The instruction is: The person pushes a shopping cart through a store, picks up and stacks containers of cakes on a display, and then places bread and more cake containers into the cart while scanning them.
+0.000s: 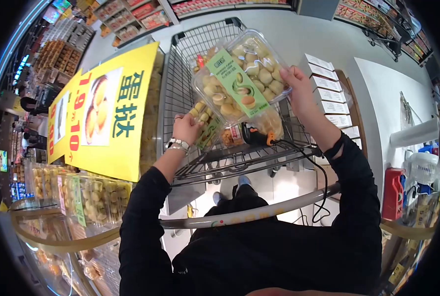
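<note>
My right hand (301,93) grips the right edge of a clear plastic box of small round cakes (264,69). The box is tilted above the shopping cart (180,79) and has a green label across its middle. Lower down on the left, my left hand (187,129) is closed at the edge of a second clear pack of cakes (209,132), also green-labelled and partly hidden beneath the first box. Inside the cart, a jar with an orange-brown filling (232,135) lies beside a black and orange handheld device (254,135) with a cable.
A yellow price sign (106,113) stands on the left, above stacked cake boxes (99,197). White cartons (328,93) are piled right of the cart. The cart's handlebar (249,215) crosses before my body, and a black cable (323,182) hangs over it. A red object (394,192) is at far right.
</note>
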Tool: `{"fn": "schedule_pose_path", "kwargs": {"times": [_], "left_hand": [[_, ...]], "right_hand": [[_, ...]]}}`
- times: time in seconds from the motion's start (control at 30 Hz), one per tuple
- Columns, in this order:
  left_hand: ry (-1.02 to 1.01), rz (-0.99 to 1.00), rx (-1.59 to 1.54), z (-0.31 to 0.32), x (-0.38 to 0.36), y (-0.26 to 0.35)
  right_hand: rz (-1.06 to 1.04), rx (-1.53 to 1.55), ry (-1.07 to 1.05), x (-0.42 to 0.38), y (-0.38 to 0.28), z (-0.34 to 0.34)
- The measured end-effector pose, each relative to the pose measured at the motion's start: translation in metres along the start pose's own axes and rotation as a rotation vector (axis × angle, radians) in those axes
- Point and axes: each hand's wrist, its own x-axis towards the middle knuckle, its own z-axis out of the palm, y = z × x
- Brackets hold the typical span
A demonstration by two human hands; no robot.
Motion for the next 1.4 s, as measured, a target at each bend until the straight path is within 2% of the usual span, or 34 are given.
{"fn": "schedule_pose_path", "kwargs": {"times": [0.07, 0.13, 0.2, 0.23, 0.3, 0.37, 0.4, 0.43, 0.47, 0.53, 0.57, 0.67, 0.73, 0.8, 0.83, 0.87, 0.93, 1.0, 1.13, 1.2, 1.27, 1.4], "left_hand": [[0.023, -0.046, 0.003, -0.027, -0.007, 0.005], [0.126, 0.012, -0.011, -0.053, -0.015, 0.005], [0.149, -0.158, -0.076, -0.083, -0.02, 0.006], [0.151, -0.186, -0.247, -0.095, -0.02, -0.002], [0.201, -0.228, -0.365, -0.121, -0.032, -0.016], [0.238, -0.333, -0.599, -0.146, -0.049, -0.02], [0.249, -0.4, -0.753, -0.162, -0.058, -0.014], [0.218, -0.362, -0.759, -0.177, -0.067, -0.015], [0.245, -0.374, -0.763, -0.191, -0.078, -0.013], [0.142, -0.409, -1.164, -0.216, -0.098, 0.003], [0.037, -0.367, -1.245, -0.223, -0.105, -0.008], [0.023, -0.262, -1.414, -0.239, -0.126, 0.002], [0.058, -0.234, -1.433, -0.252, -0.145, 0.013], [0.175, -0.151, -1.321, -0.264, -0.162, 0.017], [0.158, -0.142, -1.322, -0.272, -0.173, 0.016], [0.189, -0.143, -1.324, -0.279, -0.182, 0.018], [0.164, -0.024, -1.238, -0.295, -0.202, 0.025], [0.173, -0.027, -1.246, -0.311, -0.221, 0.025], [0.299, -0.062, -1.1, -0.341, -0.256, 0.014], [0.428, -0.057, -1.084, -0.351, -0.275, -0.001], [0.423, -0.058, -1.199, -0.36, -0.296, -0.021], [0.595, -0.114, -1.316, -0.366, -0.327, -0.05]], "right_hand": [[-0.056, 0.003, -0.016, -0.007, -0.009, 0.009], [-0.119, 0.054, -0.023, -0.01, -0.011, 0.009], [-0.171, 0.118, -0.034, -0.011, -0.008, 0.008], [-0.208, 0.175, -0.032, -0.011, -0.012, 0.01], [-0.217, 0.253, 0.013, -0.019, -0.022, 0.015], [-0.188, 0.329, 0.038, -0.03, -0.034, 0.03], [-0.089, 0.409, 0.078, -0.039, -0.049, 0.039], [0.011, 0.48, 0.118, -0.045, -0.056, 0.046], [0.02, 0.477, 0.091, -0.047, -0.055, 0.047], [0.119, 0.607, 0.09, -0.048, -0.054, 0.043], [0.147, 0.651, 0.061, -0.049, -0.053, 0.042], [0.205, 0.682, 0.051, -0.052, -0.053, 0.042], [0.2, 0.73, -0.06, -0.055, -0.056, 0.044], [0.19, 0.74, 0.037, -0.062, -0.063, 0.055], [0.195, 0.769, -0.082, -0.062, -0.059, 0.049], [0.205, 0.765, -0.109, -0.062, -0.057, 0.048], [0.219, 0.802, -0.084, -0.067, -0.06, 0.056], [0.212, 0.803, -0.058, -0.07, -0.061, 0.06], [0.227, 0.78, -0.16, -0.069, -0.068, 0.065], [0.232, 0.767, -0.248, -0.069, -0.07, 0.075], [0.238, 0.731, -0.273, -0.073, -0.071, 0.092], [0.25, 0.723, -0.414, -0.082, -0.067, 0.133]]}}
